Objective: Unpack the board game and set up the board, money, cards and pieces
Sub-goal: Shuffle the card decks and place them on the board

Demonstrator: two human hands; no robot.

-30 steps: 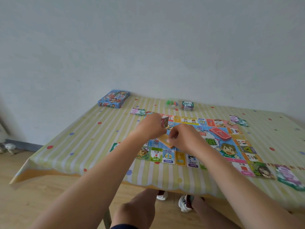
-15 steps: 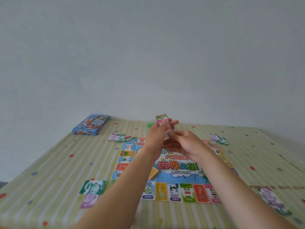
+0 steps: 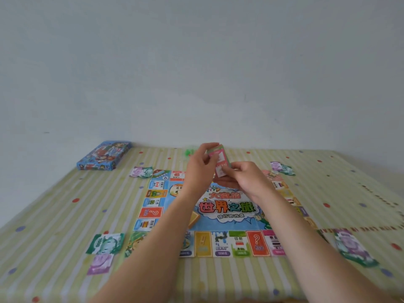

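The colourful game board (image 3: 227, 212) lies flat in the middle of the table. Above its far half my left hand (image 3: 200, 169) holds a small stack of pink and green cards (image 3: 219, 157) upright. My right hand (image 3: 247, 178) pinches the front card (image 3: 220, 170) at its lower edge. An orange card pile (image 3: 193, 218) lies on the board beside my left forearm. Paper money sits at the corners: green and purple notes (image 3: 105, 244) near left, notes (image 3: 354, 248) near right, notes (image 3: 141, 171) far left, notes (image 3: 282, 168) far right.
The blue game box (image 3: 103, 155) lies at the far left by the wall. Small green pieces (image 3: 188, 152) sit at the far edge behind my left hand. A striped, dotted yellow-green cloth (image 3: 54, 215) covers the table. A pale wall stands just behind it.
The view has tilted up and come closer to the table. My hands lifted the card stack from low over the board to above its far half; my right hand now pinches the front card.
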